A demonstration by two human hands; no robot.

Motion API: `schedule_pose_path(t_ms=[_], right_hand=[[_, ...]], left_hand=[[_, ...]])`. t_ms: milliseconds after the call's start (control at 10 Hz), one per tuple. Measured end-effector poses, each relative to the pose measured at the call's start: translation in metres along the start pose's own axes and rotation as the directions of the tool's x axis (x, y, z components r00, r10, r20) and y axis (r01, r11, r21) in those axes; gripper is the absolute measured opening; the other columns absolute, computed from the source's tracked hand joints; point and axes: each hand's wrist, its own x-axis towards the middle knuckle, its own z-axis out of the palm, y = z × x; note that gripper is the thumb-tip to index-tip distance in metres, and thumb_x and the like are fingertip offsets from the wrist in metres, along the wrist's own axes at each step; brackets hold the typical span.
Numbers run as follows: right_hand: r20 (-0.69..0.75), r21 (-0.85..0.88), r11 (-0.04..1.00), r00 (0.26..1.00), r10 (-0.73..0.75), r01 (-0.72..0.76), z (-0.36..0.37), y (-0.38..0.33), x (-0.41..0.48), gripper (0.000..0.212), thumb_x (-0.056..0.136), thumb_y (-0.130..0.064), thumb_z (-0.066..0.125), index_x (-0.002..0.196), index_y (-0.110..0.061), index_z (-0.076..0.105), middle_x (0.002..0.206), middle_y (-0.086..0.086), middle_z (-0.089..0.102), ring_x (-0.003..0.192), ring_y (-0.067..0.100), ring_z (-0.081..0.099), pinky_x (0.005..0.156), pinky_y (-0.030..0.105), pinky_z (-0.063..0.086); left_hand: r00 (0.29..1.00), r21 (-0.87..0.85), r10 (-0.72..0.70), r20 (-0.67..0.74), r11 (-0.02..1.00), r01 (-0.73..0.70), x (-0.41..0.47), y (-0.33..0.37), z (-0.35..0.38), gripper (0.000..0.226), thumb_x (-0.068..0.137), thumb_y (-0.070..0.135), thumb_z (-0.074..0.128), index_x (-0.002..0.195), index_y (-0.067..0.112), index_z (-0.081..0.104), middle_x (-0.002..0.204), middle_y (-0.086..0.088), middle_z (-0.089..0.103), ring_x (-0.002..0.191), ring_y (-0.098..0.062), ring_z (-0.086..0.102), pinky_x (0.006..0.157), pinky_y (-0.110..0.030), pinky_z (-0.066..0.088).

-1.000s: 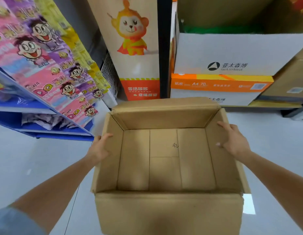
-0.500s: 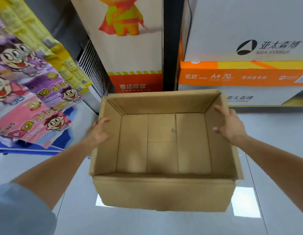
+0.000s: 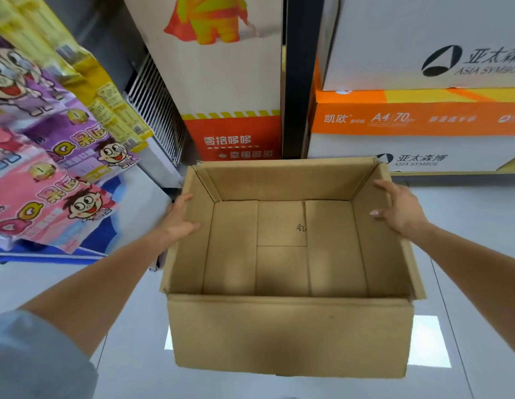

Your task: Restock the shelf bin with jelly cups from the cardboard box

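Note:
An open brown cardboard box (image 3: 291,335) fills the middle of the view. Its inside is bare, showing only the bottom flaps and a small scribble. My left hand (image 3: 178,223) grips the box's left wall, thumb over the rim and fingers outside. My right hand (image 3: 400,211) grips the right wall the same way. No jelly cups are visible in the box. Pink and purple cartoon snack bags (image 3: 57,197) lie on the blue shelf (image 3: 49,253) at the left.
White and orange A4 paper cartons (image 3: 417,119) are stacked straight ahead on the right. A tall carton with a cartoon figure (image 3: 227,82) stands behind the box, beside a black upright post (image 3: 296,82). A wire rack (image 3: 155,108) leans at the left. The floor (image 3: 481,240) is glossy and pale.
Both hands kept their grip while the box moved closer to the stacked cartons. The shelf and cartons now look larger and nearer.

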Motion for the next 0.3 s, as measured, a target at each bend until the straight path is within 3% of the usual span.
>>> schedule_pose_path(t_ms=[100, 200, 300], right_hand=[[0.062, -0.129, 0.992, 0.998, 0.01, -0.002, -0.005, 0.005, -0.007, 0.071, 0.083, -0.02, 0.071, 0.144, -0.03, 0.035, 0.15, 0.013, 0.028, 0.125, 0.038, 0.045, 0.1, 0.044, 0.038], [0.086, -0.145, 0.989, 0.996, 0.024, -0.011, -0.015, 0.007, -0.016, 0.072, 0.084, -0.029, 0.07, 0.145, -0.031, 0.032, 0.152, 0.011, 0.022, 0.128, 0.04, 0.042, 0.104, 0.046, 0.037], [0.064, -0.142, 0.99, 0.998, 0.013, -0.004, -0.029, -0.001, -0.03, 0.07, 0.085, -0.027, 0.069, 0.145, -0.027, 0.034, 0.154, 0.015, 0.017, 0.137, 0.041, 0.027, 0.113, 0.046, 0.026]], left_hand=[[0.998, 0.092, -0.06, 0.018, 0.994, 0.058, -0.01, 0.004, -0.003, 0.072, 0.083, 0.021, 0.068, 0.142, 0.029, 0.028, 0.145, -0.013, 0.02, 0.126, -0.035, 0.038, 0.108, -0.04, 0.033], [0.997, 0.122, -0.069, -0.034, 0.99, 0.072, -0.024, 0.008, -0.008, 0.063, 0.084, 0.021, 0.067, 0.139, 0.024, 0.036, 0.146, -0.012, 0.017, 0.131, -0.034, 0.033, 0.113, -0.036, 0.026], [0.998, 0.155, -0.039, -0.058, 0.987, 0.048, -0.048, 0.025, -0.012, 0.057, 0.085, 0.018, 0.066, 0.137, 0.016, 0.042, 0.148, -0.012, 0.017, 0.136, -0.03, 0.024, 0.113, -0.031, 0.02]])
